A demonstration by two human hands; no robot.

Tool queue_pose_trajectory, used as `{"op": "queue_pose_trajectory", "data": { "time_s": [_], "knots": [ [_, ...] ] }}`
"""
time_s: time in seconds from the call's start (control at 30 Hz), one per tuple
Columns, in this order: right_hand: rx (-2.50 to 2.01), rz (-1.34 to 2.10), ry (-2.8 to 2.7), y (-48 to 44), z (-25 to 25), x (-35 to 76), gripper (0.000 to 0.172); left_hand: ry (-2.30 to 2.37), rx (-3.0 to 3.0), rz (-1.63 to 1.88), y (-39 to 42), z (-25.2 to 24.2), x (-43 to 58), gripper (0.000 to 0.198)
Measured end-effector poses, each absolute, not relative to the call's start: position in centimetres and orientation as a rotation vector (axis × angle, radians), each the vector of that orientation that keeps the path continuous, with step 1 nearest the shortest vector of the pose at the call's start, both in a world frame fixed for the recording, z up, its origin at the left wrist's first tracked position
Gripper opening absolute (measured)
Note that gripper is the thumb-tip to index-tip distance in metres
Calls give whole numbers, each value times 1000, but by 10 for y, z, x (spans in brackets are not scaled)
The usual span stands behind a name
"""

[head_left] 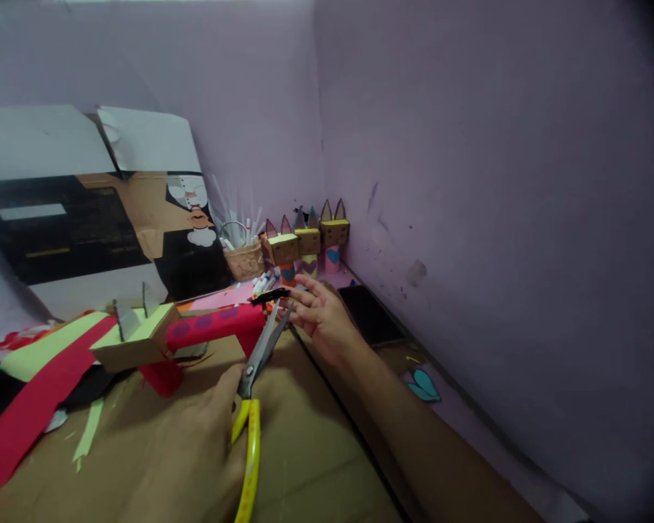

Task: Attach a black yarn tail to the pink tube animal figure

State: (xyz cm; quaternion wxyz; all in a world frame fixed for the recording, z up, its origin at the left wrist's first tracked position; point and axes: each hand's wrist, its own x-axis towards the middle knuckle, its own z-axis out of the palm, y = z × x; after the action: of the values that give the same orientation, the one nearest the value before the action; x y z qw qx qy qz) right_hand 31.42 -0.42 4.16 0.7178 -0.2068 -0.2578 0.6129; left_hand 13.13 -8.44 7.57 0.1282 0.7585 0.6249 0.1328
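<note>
My left hand (pixel 196 443), partly blurred, is closed around the scissors (pixel 253 378), which have yellow handles. Their metal blades point up and away, slightly apart. My right hand (pixel 324 319) reaches in from the right with its fingers spread, close to the blade tips. Beside those fingertips is a thin black piece (pixel 269 296) at the rear end of a paper animal; whether the fingers touch it, I cannot tell. The animal has a red body (pixel 215 325) with purple spots, red legs and a boxy cardboard head (pixel 134 349) with upright ears.
Red paper (pixel 49 410) and a pale green strip (pixel 90 432) lie at left on the cardboard surface (pixel 299 465). Behind stand several box-headed figures (pixel 335 232), a basket (pixel 245 261) of white sticks and a large printed carton (pixel 87 218). A purple wall (pixel 495 218) bounds the right.
</note>
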Motion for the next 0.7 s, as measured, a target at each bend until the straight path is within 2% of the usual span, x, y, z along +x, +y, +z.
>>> {"op": "queue_pose_trajectory", "data": {
  "time_s": [0.3, 0.47, 0.7],
  "knots": [
    [-421, 1342, -579, -5, 42, 313, 54, 1929, 2299, 216, -75, 78, 135, 42],
    [-432, 1339, -604, -5, 41, 313, 56, 1969, 2323, 192, -79, 78, 139, 45],
    [-435, 1313, -648, -4, 36, 313, 47, 1907, 2355, 251, -75, 81, 148, 44]
  ]
}}
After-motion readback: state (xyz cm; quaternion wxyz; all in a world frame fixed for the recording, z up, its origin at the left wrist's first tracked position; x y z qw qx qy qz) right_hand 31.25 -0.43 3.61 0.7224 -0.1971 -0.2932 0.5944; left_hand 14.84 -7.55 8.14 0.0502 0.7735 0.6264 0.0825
